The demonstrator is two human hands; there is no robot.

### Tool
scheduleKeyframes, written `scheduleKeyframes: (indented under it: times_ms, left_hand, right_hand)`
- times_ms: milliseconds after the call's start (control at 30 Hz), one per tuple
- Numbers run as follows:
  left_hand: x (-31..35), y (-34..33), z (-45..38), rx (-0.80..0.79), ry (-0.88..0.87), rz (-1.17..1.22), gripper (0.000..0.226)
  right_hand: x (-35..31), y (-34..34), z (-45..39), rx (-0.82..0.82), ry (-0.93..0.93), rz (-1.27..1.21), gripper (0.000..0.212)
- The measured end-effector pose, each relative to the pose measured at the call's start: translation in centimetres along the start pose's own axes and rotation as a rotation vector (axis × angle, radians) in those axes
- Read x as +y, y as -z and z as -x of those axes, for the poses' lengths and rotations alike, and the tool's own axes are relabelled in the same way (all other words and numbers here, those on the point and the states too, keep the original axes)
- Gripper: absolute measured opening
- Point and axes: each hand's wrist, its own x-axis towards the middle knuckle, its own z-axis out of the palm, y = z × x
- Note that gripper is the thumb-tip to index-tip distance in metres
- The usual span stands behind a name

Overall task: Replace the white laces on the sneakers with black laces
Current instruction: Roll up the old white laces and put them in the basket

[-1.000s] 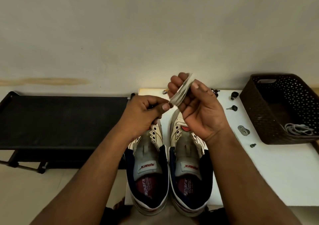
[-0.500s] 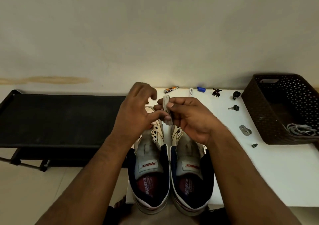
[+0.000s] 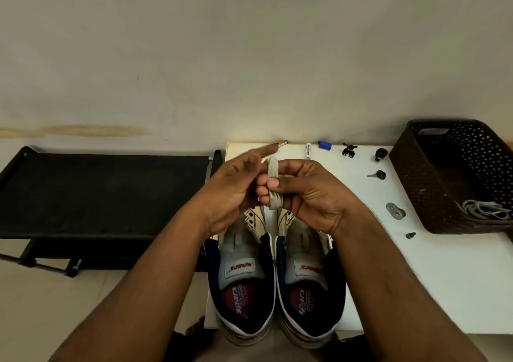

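Two white and navy sneakers, the left sneaker (image 3: 243,284) and the right sneaker (image 3: 309,281), stand side by side on the white table (image 3: 416,278), heels toward me, with no laces in their eyelets. Above their toes my right hand (image 3: 308,195) pinches a folded bundle of white lace (image 3: 273,184). My left hand (image 3: 236,192) is beside it, fingers mostly straight, fingertips touching the bundle. No black lace is clearly in view.
A dark perforated basket (image 3: 433,184) at the right holds a grey coil of cord (image 3: 485,210). Small items lie along the table's far edge: a pen (image 3: 308,151), a blue cap (image 3: 324,145), keys (image 3: 377,175). A black bench (image 3: 105,192) stands to the left.
Both hands came down from a raised position to just above the toes. The lace was gathered into a tighter bundle in my right hand, and my left hand's fingers straightened.
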Motion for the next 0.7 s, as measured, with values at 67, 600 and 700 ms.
scheduleKeyframes:
  times_ms: [67, 600, 700]
  left_hand:
    - [0.0, 0.0, 0.1, 0.006, 0.078, 0.07, 0.057]
    - [-1.5, -1.1, -0.9, 0.416, -0.101, -0.205, 0.025]
    - [-2.3, -1.1, -1.3, 0.523, -0.216, -0.529, 0.021]
  right_hand:
    - [0.0, 0.4, 0.0, 0.004, -0.018, -0.007, 0.024]
    - [1.6, 0.6, -1.3, 0.384, 0.086, 0.291, 0.021]
    - [1.7, 0.9, -1.6, 0.599, 0.175, 0.488, 0.022]
